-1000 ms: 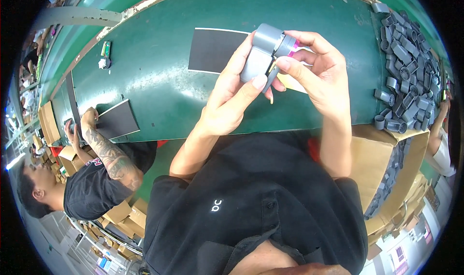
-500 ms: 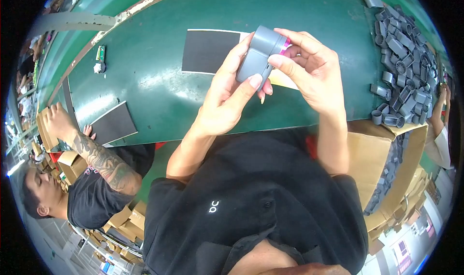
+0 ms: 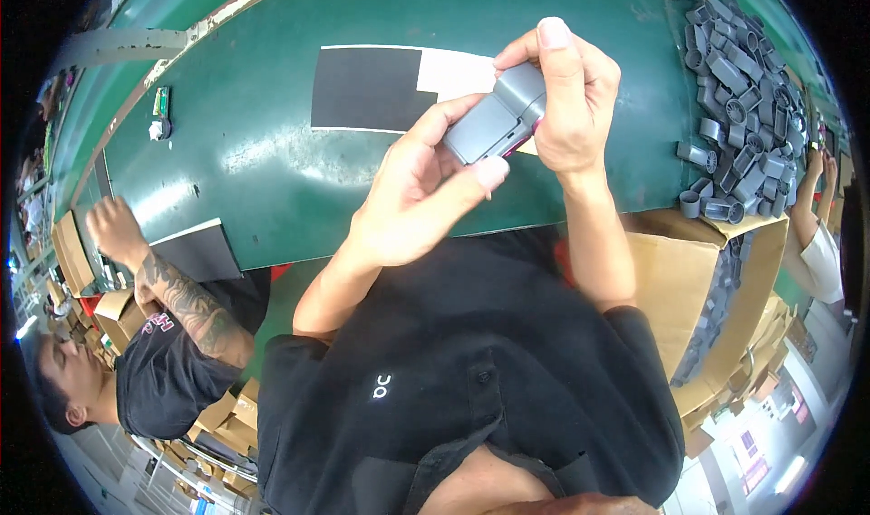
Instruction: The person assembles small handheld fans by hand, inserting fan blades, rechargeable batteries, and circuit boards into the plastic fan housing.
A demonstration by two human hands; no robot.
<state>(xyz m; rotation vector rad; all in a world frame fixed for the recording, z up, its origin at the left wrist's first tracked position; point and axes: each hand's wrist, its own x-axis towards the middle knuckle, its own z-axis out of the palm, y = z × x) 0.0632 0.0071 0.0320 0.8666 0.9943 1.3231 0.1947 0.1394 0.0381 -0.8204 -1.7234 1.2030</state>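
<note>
A grey plastic housing (image 3: 494,125), with a boxy body and a rounded end, is held tilted above the table. A little magenta shows along its lower right side. My left hand (image 3: 412,184) grips the boxy body, its thumb along the near edge and the fingers partly hidden beneath. At the rounded end my right hand (image 3: 575,107) curls round the housing, its thumb lifted off and pointing up. Below and behind the hands lie a black sheet (image 3: 367,87) with a pale border and a white sheet (image 3: 453,73). A yellowish piece under the housing is mostly covered.
Many grey plastic housings (image 3: 743,98) are heaped on the green table (image 3: 272,71) at the right. An open cardboard box (image 3: 671,288) with grey parts stands below them. At left are a co-worker's tattooed arm (image 3: 186,302), a dark sheet (image 3: 204,250) and a small green-and-white item (image 3: 161,112).
The housing has turned in my hands, its boxy face now more level. My right thumb has come off it and points up. The co-worker's raised hand has moved lower.
</note>
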